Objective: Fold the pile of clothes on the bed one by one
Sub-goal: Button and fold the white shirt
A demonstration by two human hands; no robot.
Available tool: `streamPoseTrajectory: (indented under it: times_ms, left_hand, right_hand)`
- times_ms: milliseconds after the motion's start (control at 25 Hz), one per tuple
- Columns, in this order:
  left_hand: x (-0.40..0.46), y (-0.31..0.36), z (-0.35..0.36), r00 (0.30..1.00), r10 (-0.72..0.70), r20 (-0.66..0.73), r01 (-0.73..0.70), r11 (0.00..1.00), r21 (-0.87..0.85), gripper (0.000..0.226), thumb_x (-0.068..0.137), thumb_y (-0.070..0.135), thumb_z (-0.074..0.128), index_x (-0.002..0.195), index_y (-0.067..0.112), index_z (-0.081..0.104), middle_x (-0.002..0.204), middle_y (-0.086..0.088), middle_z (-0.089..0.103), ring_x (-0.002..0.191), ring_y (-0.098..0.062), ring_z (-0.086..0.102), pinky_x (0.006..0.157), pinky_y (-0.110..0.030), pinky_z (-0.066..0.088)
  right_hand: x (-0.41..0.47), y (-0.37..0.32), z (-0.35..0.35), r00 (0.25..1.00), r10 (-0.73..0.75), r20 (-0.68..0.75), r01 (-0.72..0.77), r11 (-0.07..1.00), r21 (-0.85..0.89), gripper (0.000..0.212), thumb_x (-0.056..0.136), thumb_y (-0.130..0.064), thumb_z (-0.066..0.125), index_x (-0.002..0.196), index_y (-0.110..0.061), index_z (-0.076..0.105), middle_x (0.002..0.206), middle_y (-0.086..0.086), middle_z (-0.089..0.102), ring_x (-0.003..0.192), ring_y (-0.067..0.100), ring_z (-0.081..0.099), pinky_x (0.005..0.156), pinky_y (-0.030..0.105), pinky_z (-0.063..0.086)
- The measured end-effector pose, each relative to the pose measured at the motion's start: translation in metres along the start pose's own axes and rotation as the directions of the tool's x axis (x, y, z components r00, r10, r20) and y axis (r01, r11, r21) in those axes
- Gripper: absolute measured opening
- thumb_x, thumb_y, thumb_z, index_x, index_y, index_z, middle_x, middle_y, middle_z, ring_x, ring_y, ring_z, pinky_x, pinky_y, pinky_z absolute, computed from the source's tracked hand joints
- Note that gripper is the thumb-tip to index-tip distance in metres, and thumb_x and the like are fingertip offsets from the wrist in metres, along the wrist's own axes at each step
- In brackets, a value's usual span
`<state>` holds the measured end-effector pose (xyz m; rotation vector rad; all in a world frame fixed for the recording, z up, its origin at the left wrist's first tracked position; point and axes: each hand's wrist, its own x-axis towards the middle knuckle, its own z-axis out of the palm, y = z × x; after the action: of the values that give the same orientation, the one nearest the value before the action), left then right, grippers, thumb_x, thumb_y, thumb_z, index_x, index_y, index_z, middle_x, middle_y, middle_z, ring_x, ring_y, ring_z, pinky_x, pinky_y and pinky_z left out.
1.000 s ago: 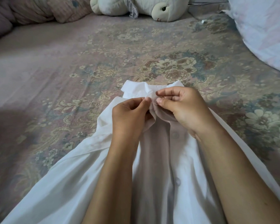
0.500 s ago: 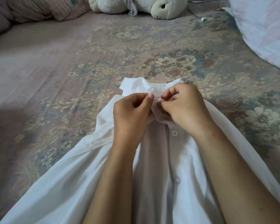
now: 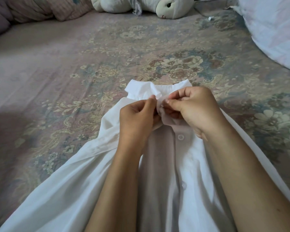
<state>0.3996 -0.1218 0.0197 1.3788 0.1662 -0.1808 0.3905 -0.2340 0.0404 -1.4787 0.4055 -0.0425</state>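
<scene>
A white button-up shirt [image 3: 70, 185] lies front up on the floral bedspread [image 3: 107, 52], collar pointing away from me. Its collar [image 3: 141, 88] is rumpled at the far end. My left hand [image 3: 136, 121] pinches the left edge of the neck opening just below the collar. My right hand [image 3: 194, 111] pinches the opposite edge, fingertips almost touching the left ones. A white button [image 3: 180, 136] shows on the placket right under my right hand. Both forearms rest over the shirt's body and hide much of it.
A cream plush toy [image 3: 157, 5] lies at the far edge of the bed. A white pillow [image 3: 274, 29] sits at the far right. Bunched pinkish bedding [image 3: 32, 9] fills the far left corner.
Both hands stay at the neck opening. My fingers have shifted slightly, pinching the two placket edges closer together just under the collar.
</scene>
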Motion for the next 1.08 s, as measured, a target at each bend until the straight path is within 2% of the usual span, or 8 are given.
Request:
streamPoseTrajectory:
  times_ms: [160, 280, 360, 520, 680, 840, 960, 1080]
  left_hand:
    - [0.003, 0.000, -0.003, 0.997, -0.076, 0.028, 0.078, 0.994, -0.082, 0.020, 0.087, 0.009, 0.065, 0.085, -0.011, 0.066, 0.086, -0.027, 0.064, 0.080, -0.031, 0.062, 0.075, -0.036, 0.059]
    - [-0.001, -0.002, -0.003, 1.000, 0.017, -0.001, -0.017, 0.998, 0.055, 0.005, 0.083, 0.005, 0.069, 0.079, 0.004, 0.072, 0.078, -0.019, 0.071, 0.075, -0.027, 0.067, 0.070, -0.032, 0.060]
    - [-0.001, -0.005, -0.004, 0.990, 0.139, -0.022, -0.131, 0.968, 0.214, 0.006, 0.081, 0.007, 0.071, 0.077, 0.010, 0.074, 0.073, -0.010, 0.073, 0.076, -0.026, 0.071, 0.074, -0.040, 0.059]
    - [-0.001, -0.005, -0.004, 0.982, 0.190, -0.006, -0.181, 0.945, 0.274, 0.004, 0.077, 0.010, 0.075, 0.077, 0.013, 0.075, 0.074, -0.004, 0.074, 0.078, -0.022, 0.072, 0.080, -0.046, 0.057]
    - [-0.001, -0.003, -0.001, 0.965, 0.260, -0.038, -0.229, 0.903, 0.364, 0.010, 0.076, 0.014, 0.077, 0.071, 0.021, 0.073, 0.069, 0.004, 0.071, 0.069, -0.009, 0.067, 0.074, -0.031, 0.056]
    - [0.003, -0.001, -0.002, 0.999, 0.011, -0.048, -0.008, 0.998, 0.055, 0.011, 0.089, 0.008, 0.063, 0.083, 0.001, 0.069, 0.051, 0.003, 0.057, 0.047, -0.005, 0.050, 0.053, -0.019, 0.049]
    - [0.008, 0.009, -0.001, 0.975, -0.219, 0.036, 0.222, 0.961, -0.164, 0.007, 0.091, 0.005, 0.058, 0.087, 0.001, 0.063, 0.060, -0.004, 0.048, 0.046, -0.009, 0.041, 0.041, -0.016, 0.035]
    - [0.011, 0.021, -0.005, 0.987, -0.112, -0.117, 0.091, 0.981, -0.173, 0.011, 0.092, 0.003, 0.054, 0.087, 0.006, 0.064, 0.065, -0.003, 0.058, 0.046, -0.007, 0.049, 0.044, -0.016, 0.042]
  right_hand:
    - [-0.001, 0.001, -0.001, 0.999, -0.029, 0.021, 0.031, 0.998, -0.063, 0.022, 0.085, 0.005, 0.064, 0.070, -0.009, 0.058, 0.061, 0.008, 0.063, 0.047, 0.008, 0.058, 0.058, 0.034, 0.058]
    - [0.001, 0.005, 0.002, 0.998, -0.055, 0.008, 0.056, 0.992, -0.110, 0.021, 0.088, 0.000, 0.061, 0.070, -0.009, 0.058, 0.067, 0.013, 0.065, 0.061, 0.020, 0.063, 0.071, 0.051, 0.058]
    - [0.003, 0.008, 0.004, 0.998, -0.067, -0.008, 0.066, 0.989, -0.134, 0.019, 0.087, -0.006, 0.065, 0.069, -0.010, 0.060, 0.069, 0.016, 0.068, 0.067, 0.025, 0.065, 0.073, 0.055, 0.056]
    - [0.010, 0.016, 0.006, 0.991, -0.098, -0.086, 0.087, 0.988, -0.125, 0.018, 0.080, -0.004, 0.070, 0.073, -0.015, 0.058, 0.077, 0.013, 0.071, 0.078, 0.027, 0.069, 0.079, 0.053, 0.055]
    - [0.012, 0.017, 0.006, 0.982, -0.142, -0.123, 0.133, 0.988, -0.077, 0.023, 0.082, 0.005, 0.062, 0.072, -0.015, 0.056, 0.068, 0.007, 0.065, 0.066, 0.019, 0.063, 0.074, 0.041, 0.056]
    - [0.012, 0.018, 0.007, 0.955, -0.296, 0.016, 0.292, 0.931, -0.221, 0.030, 0.084, 0.005, 0.061, 0.077, -0.022, 0.051, 0.077, 0.003, 0.061, 0.072, 0.013, 0.058, 0.072, 0.029, 0.049]
    - [0.014, 0.020, 0.005, 0.896, -0.433, 0.103, 0.436, 0.805, -0.402, 0.033, 0.085, 0.002, 0.060, 0.077, -0.029, 0.050, 0.078, -0.008, 0.059, 0.071, 0.004, 0.056, 0.073, 0.019, 0.046]
    - [0.017, 0.013, -0.013, 0.842, -0.539, -0.013, 0.422, 0.674, -0.606, 0.022, 0.089, -0.004, 0.056, 0.092, -0.025, 0.061, 0.081, -0.008, 0.062, 0.077, 0.008, 0.058, 0.073, 0.023, 0.046]
